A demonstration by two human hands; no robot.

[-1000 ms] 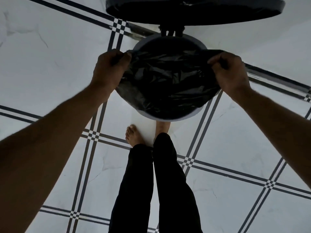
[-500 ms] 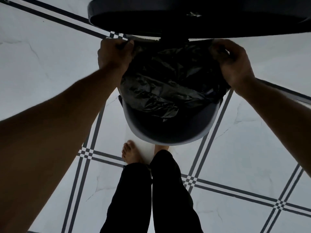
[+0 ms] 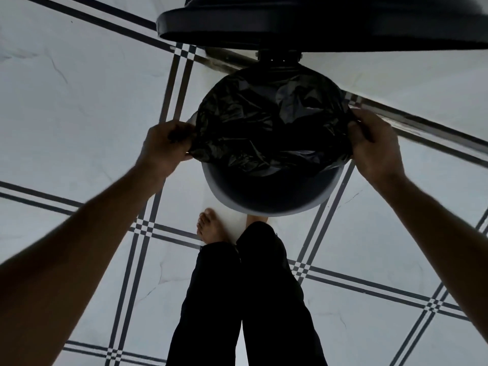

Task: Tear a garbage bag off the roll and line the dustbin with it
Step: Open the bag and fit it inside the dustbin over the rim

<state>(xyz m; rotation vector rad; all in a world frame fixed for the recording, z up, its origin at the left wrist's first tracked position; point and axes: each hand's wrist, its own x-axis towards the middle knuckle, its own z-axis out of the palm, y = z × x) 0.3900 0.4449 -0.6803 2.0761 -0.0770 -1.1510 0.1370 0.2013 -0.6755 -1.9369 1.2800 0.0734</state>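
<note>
- The person is standing over a round bin [image 3: 274, 204] on the floor [image 3: 79, 107], looking straight down at it.
- A black bag [image 3: 266, 128] is lying across the bin's mouth — its far part is covering the far rim, while the near rim is showing bare and pale.
- The left hand [image 3: 165, 146] is pinching the bag's left edge, fingers curled round the plastic, just beside the bin's left rim.
- The right hand [image 3: 375, 143] is gripping the bag's right edge in the same way, thumb and fingers closed on the film at the right rim.
- Both grips are closed tight on the bag, which is stretching crumpled between them.
- The bin's lid [image 3: 317, 25] is standing raised at the far side, filling the top of the view, joined to the bin by a dark hinge [image 3: 280, 60].
- The person's legs, in black trousers [image 3: 245, 299], are reaching down to the bin — one bare foot [image 3: 211, 228] is resting on the tiles just beside it, the other is mostly hidden under the near rim.
- The floor is showing white tiles crossed by dark double lines.
</note>
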